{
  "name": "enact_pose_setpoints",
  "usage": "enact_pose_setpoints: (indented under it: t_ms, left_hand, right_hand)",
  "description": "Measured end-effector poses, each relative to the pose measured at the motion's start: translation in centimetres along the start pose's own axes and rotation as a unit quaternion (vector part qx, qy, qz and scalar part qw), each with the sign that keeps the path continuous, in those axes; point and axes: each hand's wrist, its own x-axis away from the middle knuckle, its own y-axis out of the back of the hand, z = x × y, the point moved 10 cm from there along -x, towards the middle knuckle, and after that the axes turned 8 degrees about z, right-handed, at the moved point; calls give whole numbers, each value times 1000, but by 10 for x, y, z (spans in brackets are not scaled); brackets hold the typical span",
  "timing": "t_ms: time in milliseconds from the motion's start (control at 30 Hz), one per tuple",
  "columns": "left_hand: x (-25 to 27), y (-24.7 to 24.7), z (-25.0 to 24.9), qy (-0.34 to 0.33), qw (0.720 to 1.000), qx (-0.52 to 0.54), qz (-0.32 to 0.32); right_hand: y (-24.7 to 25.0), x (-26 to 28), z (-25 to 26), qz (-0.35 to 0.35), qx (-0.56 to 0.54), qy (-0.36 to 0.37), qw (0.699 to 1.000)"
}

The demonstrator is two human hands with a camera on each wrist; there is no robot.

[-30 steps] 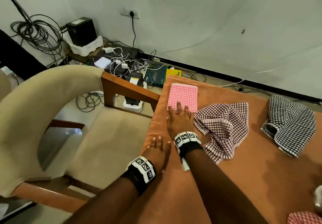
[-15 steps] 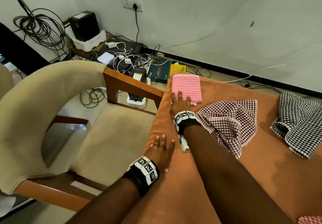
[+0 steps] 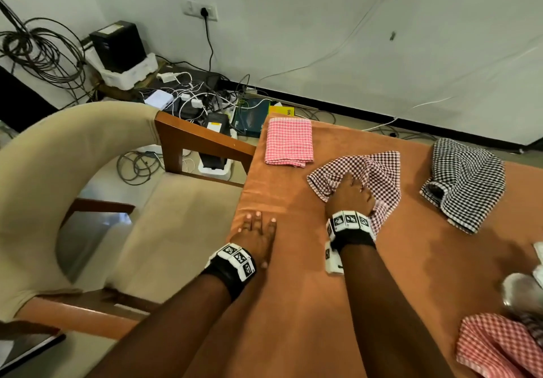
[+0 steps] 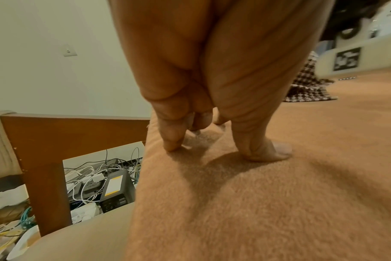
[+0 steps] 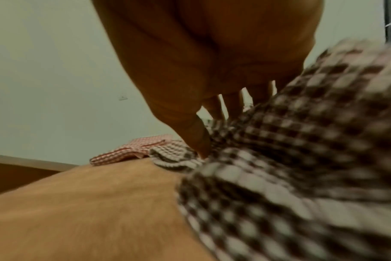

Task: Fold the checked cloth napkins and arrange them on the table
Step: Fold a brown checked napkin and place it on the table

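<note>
Fingers of the right hand [image 3: 351, 198] curl into the crumpled brown checked napkin [image 3: 379, 178], bunching it near the middle of the desk [image 3: 382, 275]; the left hand [image 3: 258, 232] lies flat and relaxed on the desk's near edge, holding nothing. Risk, as I judge it: a grab at the bunched middle rather than a corner would lift a wad, and dragging it could nudge the folded pink napkin [image 3: 289, 142] just beside it out of square. The black checked napkin [image 3: 467, 178] lies well apart, unfolded. Hidden: the right fingertips are buried in cloth, and the right wrist view is blurred. Another pink napkin [image 3: 499, 345] is cut off at the frame corner.
</note>
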Motion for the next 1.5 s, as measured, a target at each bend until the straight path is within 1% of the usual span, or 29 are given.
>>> enact_pose_setpoints:
  t_ms: [100, 200, 267, 300, 333, 400, 433, 467, 500, 567, 600, 633, 700, 733, 800, 867, 933, 1033, 1100, 1167, 1200, 1233, 1267, 1300, 1367, 1400, 1433, 1467, 1500]
  left_hand:
    - [3, 2, 1, 6, 1000, 8, -7]
    - [15, 6, 0, 17, 999, 25, -15]
    - [22, 14, 2, 23, 998, 22, -50]
    - [43, 10, -28, -8, 997, 9, -76]
    - [50, 16, -37, -50, 991, 8, -120]
    - [79, 17, -77, -177, 961, 52, -204]
    - [105, 8, -110, -249, 941, 72, -217]
    - [124, -3, -139, -299, 927, 64, -217]
    - [140, -17, -167, -328, 920, 39, -210]
    - [159, -38, -203, -364, 908, 4, -208]
    - [170, -42, -217, -377, 898, 4, -225]
    - [177, -42, -221, -381, 893, 29, -239]
    - [188, -43, -224, -382, 888, 78, -245]
    - [195, -43, -225, -383, 885, 79, -252]
    - [205, -47, -223, -382, 884, 57, -263]
    - [210, -47, -211, -356, 892, 30, -275]
    - [212, -39, -185, -313, 898, 50, -304]
    - [215, -15, -135, -226, 902, 75, -361]
    - [218, 1, -102, -155, 906, 66, -388]
    - [220, 16, -74, -76, 912, 72, -396]
    - [224, 25, -63, -49, 907, 80, -411]
    - [231, 35, -56, -35, 895, 93, -436]
    - [242, 45, -50, -34, 876, 112, -467]
    - [256, 57, -47, -43, 852, 135, -504]
    - [294, 77, -43, -80, 783, 183, -589]
    - [313, 84, -43, -100, 749, 194, -625]
    - [331, 86, -45, -118, 723, 193, -653]
    - [344, 86, -48, -134, 705, 183, -672]
    - [354, 81, -50, -149, 694, 167, -684]
  right_hand:
    - [-17, 35, -45, 23, -35, 37, 998]
    - [-29, 97, -76, 35, -109, 75, 991]
    - [-44, 131, -83, 39, -140, 107, 984]
    - [-44, 172, -111, 43, -158, 107, 981]
    - [-52, 184, -111, 46, -172, 127, 976]
    - [-62, 218, -126, 60, -204, 151, 965]
    - [-62, 242, -143, 70, -214, 157, 962]
    - [-61, 259, -151, 79, -222, 169, 957]
    - [-58, 280, -163, 89, -241, 182, 949]
    - [-47, 307, -181, 93, -290, 203, 931]
    - [-38, 318, -194, 92, -313, 208, 922]
    - [-27, 325, -204, 89, -335, 208, 915]
    - [-6, 335, -225, 77, -353, 209, 909]
    - [4, 340, -232, 74, -348, 221, 908]
    - [19, 345, -248, 62, -330, 239, 911]
    - [30, 342, -269, 50, -322, 234, 916]
    - [36, 337, -288, 64, -308, 216, 925]
    - [47, 316, -312, 70, -201, 187, 959]
    - [65, 299, -320, 20, -140, 166, 976]
    - [88, 287, -322, -55, -132, 151, 978]
    - [101, 284, -323, -96, -141, 141, 975]
    - [117, 284, -324, -143, -164, 132, 967]
    - [133, 287, -327, -197, -199, 129, 951]
    - [150, 294, -330, -253, -240, 133, 928]
    - [176, 308, -337, -336, -339, 162, 864]
    - [183, 312, -340, -352, -394, 178, 830]
    - [185, 315, -343, -356, -440, 187, 803]
    - [184, 317, -345, -357, -464, 193, 787]
    - [178, 318, -347, -354, -470, 196, 784]
